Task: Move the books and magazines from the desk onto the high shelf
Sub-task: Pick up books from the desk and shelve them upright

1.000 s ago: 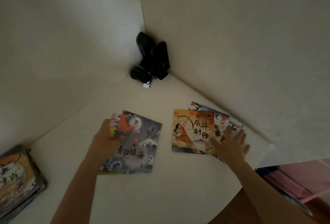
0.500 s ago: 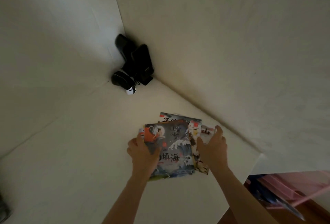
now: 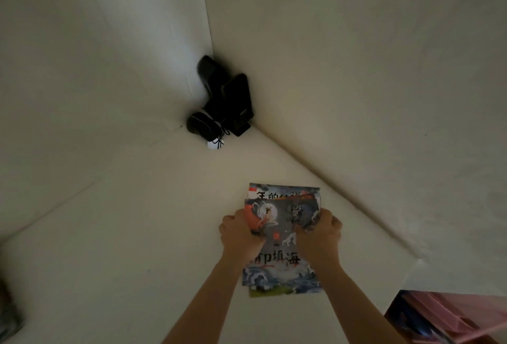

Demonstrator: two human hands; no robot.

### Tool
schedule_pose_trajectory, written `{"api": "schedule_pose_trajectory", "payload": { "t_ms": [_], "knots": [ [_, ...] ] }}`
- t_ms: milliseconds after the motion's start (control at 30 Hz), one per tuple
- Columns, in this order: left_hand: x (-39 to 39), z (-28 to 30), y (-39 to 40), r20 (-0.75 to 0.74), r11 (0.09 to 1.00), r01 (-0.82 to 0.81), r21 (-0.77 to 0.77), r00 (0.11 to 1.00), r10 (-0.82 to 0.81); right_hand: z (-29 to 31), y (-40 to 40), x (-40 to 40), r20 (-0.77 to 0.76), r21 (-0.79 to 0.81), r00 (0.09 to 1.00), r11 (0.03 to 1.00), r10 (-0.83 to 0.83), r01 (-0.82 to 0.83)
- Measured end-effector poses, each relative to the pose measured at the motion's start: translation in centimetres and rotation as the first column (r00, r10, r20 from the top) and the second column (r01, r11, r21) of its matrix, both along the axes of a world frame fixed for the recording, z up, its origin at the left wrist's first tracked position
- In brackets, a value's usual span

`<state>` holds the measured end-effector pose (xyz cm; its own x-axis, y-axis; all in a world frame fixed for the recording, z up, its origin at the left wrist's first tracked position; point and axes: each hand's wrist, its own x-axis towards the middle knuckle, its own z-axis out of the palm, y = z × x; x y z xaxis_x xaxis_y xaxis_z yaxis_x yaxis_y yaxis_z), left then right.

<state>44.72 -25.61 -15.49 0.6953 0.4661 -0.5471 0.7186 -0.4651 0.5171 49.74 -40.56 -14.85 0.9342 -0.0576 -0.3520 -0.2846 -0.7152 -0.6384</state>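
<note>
A small stack of thin picture books point(image 3: 279, 245) lies on the white shelf surface point(image 3: 137, 234), near its right front edge. The top cover shows a blue-grey wave scene with large dark characters. Another book's top edge point(image 3: 282, 191) peeks out behind it, and a yellow-green edge shows at the bottom. My left hand point(image 3: 240, 234) grips the stack's left side with curled fingers. My right hand point(image 3: 319, 234) grips its right side the same way. Both thumbs lie on the top cover.
Black devices with a cord point(image 3: 222, 102) sit in the far corner where two white walls meet. A small white object point(image 3: 212, 145) lies beside them. Pink and blue items point(image 3: 450, 319) show below the shelf at bottom right. Another book's edge point(image 3: 11, 319) sits at far left.
The two separate book piles have been brought together into one stack. Both hands moved inward and now hold its sides. The view shifted right, so the left-hand books slid nearly out of frame.
</note>
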Motion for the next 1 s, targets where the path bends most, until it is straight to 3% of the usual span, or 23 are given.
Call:
{"api": "schedule_pose_trajectory", "payload": {
  "t_ms": [67,133,233,300,367,433,533,633,867,1000],
  "knots": [
    [-0.1,1.3,-0.3,0.051,0.988,0.027,0.149,0.998,-0.035,0.4,0.3,-0.1,-0.011,0.048,0.999,0.998,-0.037,0.037],
    [-0.6,1.2,-0.4,0.284,0.979,0.002,0.205,0.957,-0.062,1.2,0.2,0.0,-0.041,0.105,0.998,0.993,-0.048,0.052],
    [-1.6,1.5,0.0,0.333,0.986,0.1,-0.133,0.941,-0.051,1.1,-0.5,0.8,-0.144,0.193,0.988,0.977,-0.061,0.088],
    [-2.5,2.1,1.0,0.413,0.971,0.112,-0.21,0.911,-0.016,1.4,-0.4,1.2,-0.178,0.229,0.984,0.973,0.005,0.037],
    [-2.8,3.0,2.6,0.554,0.972,0.073,-0.224,0.83,0.065,2.7,0.7,1.1,-0.079,0.323,0.995,0.946,0.062,-0.033],
    [-2.8,4.5,4.3,0.645,0.969,0.055,-0.239,0.755,0.117,4.2,2.1,0.8,0.114,0.449,0.991,0.886,0.071,-0.115],
    [-3.2,6.6,6.4,0.754,0.984,0.046,-0.17,0.649,0.1,6.0,3.9,-0.3,0.325,0.498,0.941,0.829,0.092,-0.253],
    [-4.6,6.8,6.3,0.691,0.964,0.08,-0.255,0.713,0.123,4.7,4.4,-2.1,0.349,0.508,0.935,0.826,0.063,-0.245],
    [-7.1,2.9,4.3,0.666,0.882,-0.049,-0.469,0.636,0.389,3.5,5.0,-5.3,0.094,0.745,0.993,0.667,-0.067,-0.025],
    [-6.6,3.1,3.7,0.628,0.854,-0.121,-0.506,0.627,0.461,3.9,6.2,-5.5,0.043,0.718,0.999,0.695,0.002,-0.032]
  ]
}}
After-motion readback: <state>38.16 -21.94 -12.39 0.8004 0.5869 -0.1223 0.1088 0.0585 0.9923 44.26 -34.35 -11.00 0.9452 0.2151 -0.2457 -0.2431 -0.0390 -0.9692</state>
